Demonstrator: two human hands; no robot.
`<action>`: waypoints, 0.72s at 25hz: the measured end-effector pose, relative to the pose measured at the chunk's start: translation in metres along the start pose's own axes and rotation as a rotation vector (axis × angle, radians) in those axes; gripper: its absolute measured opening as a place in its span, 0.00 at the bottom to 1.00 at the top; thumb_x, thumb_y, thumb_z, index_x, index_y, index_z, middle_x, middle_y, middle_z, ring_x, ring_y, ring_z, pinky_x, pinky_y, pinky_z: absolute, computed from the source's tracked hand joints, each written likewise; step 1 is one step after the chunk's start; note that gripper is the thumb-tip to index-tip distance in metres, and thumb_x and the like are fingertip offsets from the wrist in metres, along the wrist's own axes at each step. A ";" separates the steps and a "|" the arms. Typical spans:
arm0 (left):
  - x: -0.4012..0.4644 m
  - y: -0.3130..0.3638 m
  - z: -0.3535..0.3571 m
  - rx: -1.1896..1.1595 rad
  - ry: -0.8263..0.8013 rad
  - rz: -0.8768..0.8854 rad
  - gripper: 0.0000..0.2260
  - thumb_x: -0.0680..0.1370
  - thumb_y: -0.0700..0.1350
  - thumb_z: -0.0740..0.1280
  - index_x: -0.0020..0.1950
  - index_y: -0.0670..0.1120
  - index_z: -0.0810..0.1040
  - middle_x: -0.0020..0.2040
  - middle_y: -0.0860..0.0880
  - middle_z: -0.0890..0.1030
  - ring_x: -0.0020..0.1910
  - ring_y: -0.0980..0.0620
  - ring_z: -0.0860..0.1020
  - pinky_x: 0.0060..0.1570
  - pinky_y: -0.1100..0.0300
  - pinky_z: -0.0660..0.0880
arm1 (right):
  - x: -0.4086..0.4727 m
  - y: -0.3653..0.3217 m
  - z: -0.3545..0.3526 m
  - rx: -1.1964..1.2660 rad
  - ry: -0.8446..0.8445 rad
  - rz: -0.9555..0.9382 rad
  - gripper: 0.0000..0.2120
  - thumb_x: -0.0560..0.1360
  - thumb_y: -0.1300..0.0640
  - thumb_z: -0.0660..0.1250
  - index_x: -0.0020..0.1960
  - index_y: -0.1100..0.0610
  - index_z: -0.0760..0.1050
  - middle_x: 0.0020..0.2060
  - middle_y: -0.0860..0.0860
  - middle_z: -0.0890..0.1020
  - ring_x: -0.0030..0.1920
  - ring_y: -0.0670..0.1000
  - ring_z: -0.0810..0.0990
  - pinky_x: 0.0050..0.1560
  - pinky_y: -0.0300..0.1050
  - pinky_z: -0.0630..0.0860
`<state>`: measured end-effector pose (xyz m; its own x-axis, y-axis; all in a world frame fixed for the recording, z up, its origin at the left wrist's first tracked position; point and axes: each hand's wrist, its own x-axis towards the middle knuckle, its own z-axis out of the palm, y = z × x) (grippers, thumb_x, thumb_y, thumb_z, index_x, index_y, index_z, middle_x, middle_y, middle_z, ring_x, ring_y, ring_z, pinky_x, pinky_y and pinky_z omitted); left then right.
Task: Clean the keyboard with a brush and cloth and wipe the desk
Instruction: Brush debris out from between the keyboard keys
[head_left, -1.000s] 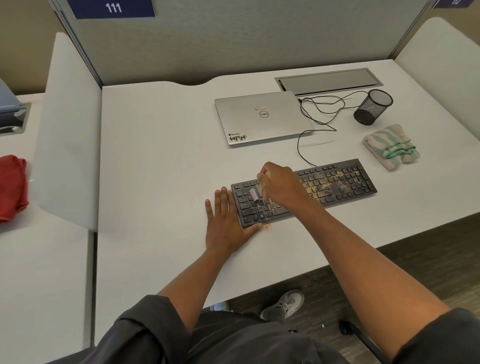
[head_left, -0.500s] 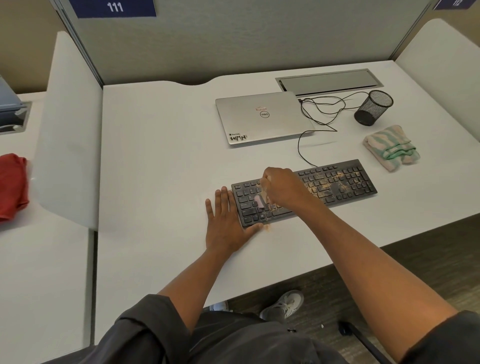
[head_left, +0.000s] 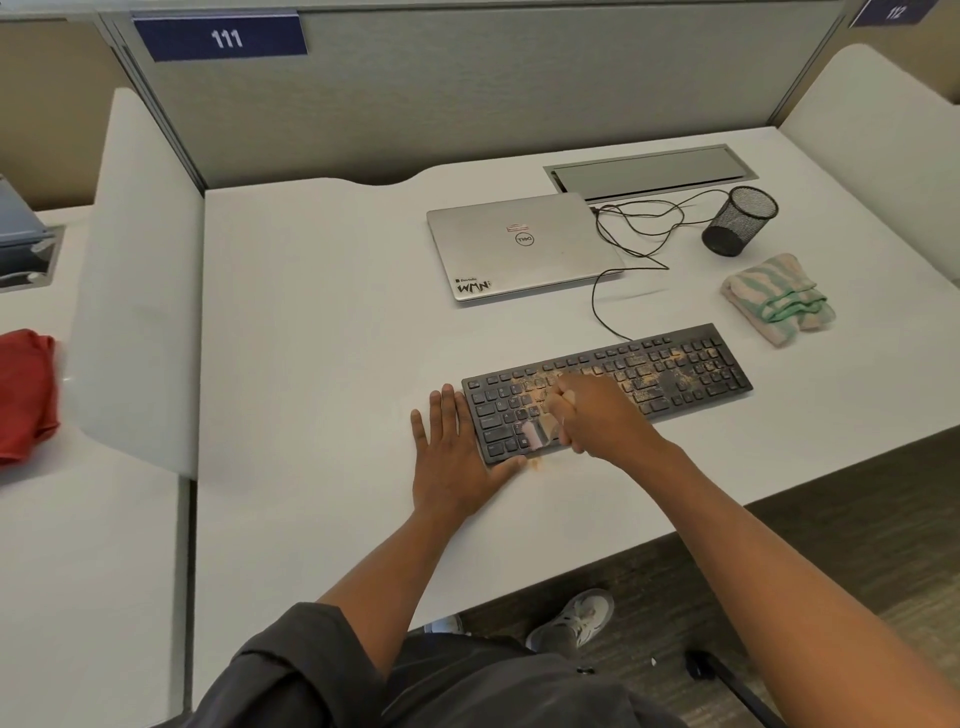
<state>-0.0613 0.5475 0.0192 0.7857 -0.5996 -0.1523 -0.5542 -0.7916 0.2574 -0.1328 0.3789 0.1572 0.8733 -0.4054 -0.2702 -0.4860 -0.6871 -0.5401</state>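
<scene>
Worktop (head_left: 311, 338) not yet wiped; crumbs seen by keyboard (head_left: 608, 387), still dusted tan at right; laptop (head_left: 519, 249) marked "DELL", "WMN"; cloth (head_left: 779, 299) untouched beside it; left hand (head_left: 457, 452) flat, spread, steadying; right hand (head_left: 597, 415) gripping brush (head_left: 537, 431) on left keys; placards "111", "112".

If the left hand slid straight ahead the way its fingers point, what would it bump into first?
Nothing soon: the left hand lies flat beside the keyboard, fingers pointing up the bare desk. The way looks free up to the partition wall, though depth is uncertain.
</scene>
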 end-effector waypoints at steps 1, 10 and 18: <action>0.000 0.000 -0.001 -0.002 -0.001 0.001 0.55 0.72 0.80 0.46 0.82 0.41 0.36 0.82 0.40 0.38 0.81 0.43 0.35 0.78 0.39 0.36 | -0.002 0.000 -0.001 0.008 0.018 -0.010 0.11 0.80 0.56 0.58 0.44 0.59 0.76 0.31 0.54 0.83 0.29 0.51 0.80 0.31 0.43 0.75; -0.001 0.000 -0.002 -0.004 0.000 0.001 0.55 0.72 0.80 0.47 0.81 0.41 0.35 0.82 0.40 0.38 0.81 0.43 0.34 0.78 0.40 0.35 | -0.013 0.008 0.005 0.008 0.050 0.004 0.09 0.77 0.59 0.60 0.42 0.57 0.78 0.29 0.50 0.82 0.29 0.51 0.82 0.30 0.45 0.78; -0.001 -0.001 -0.001 -0.003 0.021 0.009 0.54 0.72 0.80 0.47 0.81 0.42 0.36 0.82 0.40 0.39 0.81 0.43 0.36 0.78 0.40 0.35 | -0.016 0.015 0.010 0.005 0.073 -0.020 0.07 0.76 0.58 0.68 0.42 0.61 0.80 0.35 0.54 0.83 0.37 0.54 0.83 0.39 0.55 0.81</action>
<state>-0.0617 0.5488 0.0203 0.7866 -0.6037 -0.1296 -0.5600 -0.7860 0.2618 -0.1535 0.3809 0.1452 0.8779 -0.4346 -0.2010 -0.4684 -0.6922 -0.5491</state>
